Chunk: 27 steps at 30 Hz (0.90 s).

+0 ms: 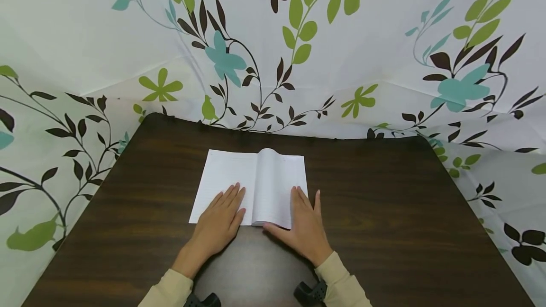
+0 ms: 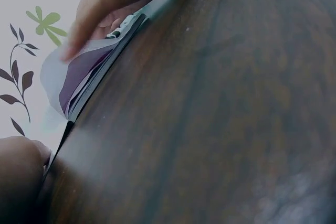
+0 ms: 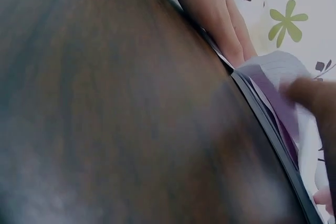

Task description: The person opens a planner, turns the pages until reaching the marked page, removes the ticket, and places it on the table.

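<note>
Both hands lie flat with straight fingers on the open notebook (image 1: 256,184) mid-tabletop (image 1: 384,212), left hand (image 1: 219,219) pressing the left page, right hand (image 1: 304,226) the bulging right; flattening seems underway, needing steady downward pressure next.

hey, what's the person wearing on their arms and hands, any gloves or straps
No gloves: the left hand and right hand are bare, with no rings visible. Each arm wears a long, plain cream-beige sleeve, the left sleeve and right sleeve ending at the wrist. By each cuff sits a black, blocky device, the left one and right one; any straps holding them are hidden.
</note>
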Available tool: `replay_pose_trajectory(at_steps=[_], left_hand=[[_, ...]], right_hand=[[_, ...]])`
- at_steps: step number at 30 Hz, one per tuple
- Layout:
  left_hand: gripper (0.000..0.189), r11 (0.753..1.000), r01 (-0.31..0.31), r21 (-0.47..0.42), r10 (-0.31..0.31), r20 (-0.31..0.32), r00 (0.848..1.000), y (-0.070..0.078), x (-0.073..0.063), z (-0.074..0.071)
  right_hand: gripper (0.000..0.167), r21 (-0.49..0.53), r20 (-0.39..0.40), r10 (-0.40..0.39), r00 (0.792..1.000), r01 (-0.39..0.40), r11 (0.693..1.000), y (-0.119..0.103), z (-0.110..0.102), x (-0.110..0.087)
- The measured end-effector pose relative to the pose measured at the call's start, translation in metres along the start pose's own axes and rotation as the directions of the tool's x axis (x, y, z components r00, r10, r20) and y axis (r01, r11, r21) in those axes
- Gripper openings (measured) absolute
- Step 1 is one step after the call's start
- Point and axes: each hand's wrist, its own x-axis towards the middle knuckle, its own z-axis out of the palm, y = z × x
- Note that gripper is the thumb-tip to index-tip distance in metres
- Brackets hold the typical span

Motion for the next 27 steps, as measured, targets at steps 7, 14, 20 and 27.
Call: replay_pose_trajectory(at_steps=[7, 14, 20, 27], left_hand=[[0.053, 1.000, 0.017, 0.001, -0.017, -0.009, 1.000, -0.001, -0.003, -0.002], [0.053, 1.000, 0.014, 0.000, -0.014, -0.030, 0.999, -0.003, -0.002, -0.007], [0.051, 1.000, -0.010, -0.017, 0.009, -0.064, 0.998, -0.005, -0.004, 0.000], [0.040, 0.975, 0.061, -0.213, -0.094, -0.147, 0.985, -0.005, 0.001, 0.003]], right_hand=[[0.075, 0.047, -0.037, -0.011, 0.999, 0.013, 0.999, 0.008, -0.004, -0.007], [0.070, 0.186, -0.214, 0.127, 0.969, -0.087, 0.979, 0.009, -0.007, -0.004], [0.077, 0.405, -0.144, 0.210, 0.967, -0.136, 0.904, -0.012, -0.007, 0.015], [0.094, 0.616, -0.063, 0.131, 0.989, -0.065, 0.785, -0.044, 0.005, 0.027]])
